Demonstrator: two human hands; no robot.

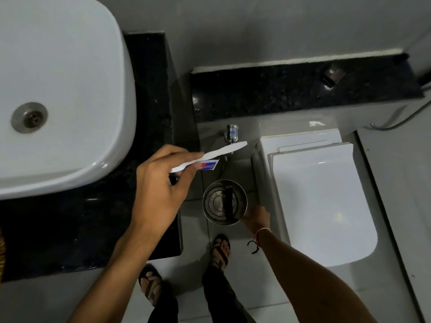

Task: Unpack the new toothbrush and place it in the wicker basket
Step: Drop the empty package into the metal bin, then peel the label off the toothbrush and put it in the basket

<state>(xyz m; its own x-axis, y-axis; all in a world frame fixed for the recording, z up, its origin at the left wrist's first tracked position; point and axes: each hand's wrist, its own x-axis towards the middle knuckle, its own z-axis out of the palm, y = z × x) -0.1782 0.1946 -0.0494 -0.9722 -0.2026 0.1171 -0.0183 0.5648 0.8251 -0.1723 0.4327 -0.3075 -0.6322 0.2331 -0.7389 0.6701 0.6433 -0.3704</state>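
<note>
My left hand point(161, 192) is above the counter's right edge, holding a white toothbrush point(224, 150) that points right and slightly up. A small red and blue sachet point(208, 164) is pinched under the same fingers. Lower down, my right hand point(256, 216) reaches to the floor, its fingers curled on the rim of a round steel bin point(210, 216). The bin is open, with a dark flap standing inside it. Only a sliver of the wicker basket point(1, 252) shows at the far left edge, on the counter.
A white basin point(70, 89) sits on the black stone counter point(70, 229). A closed white toilet point(321, 194) stands to the right of the bin, with a black ledge point(279, 94) behind it. A wall valve point(232, 134) is above the bin. My sandalled feet are on the tiled floor.
</note>
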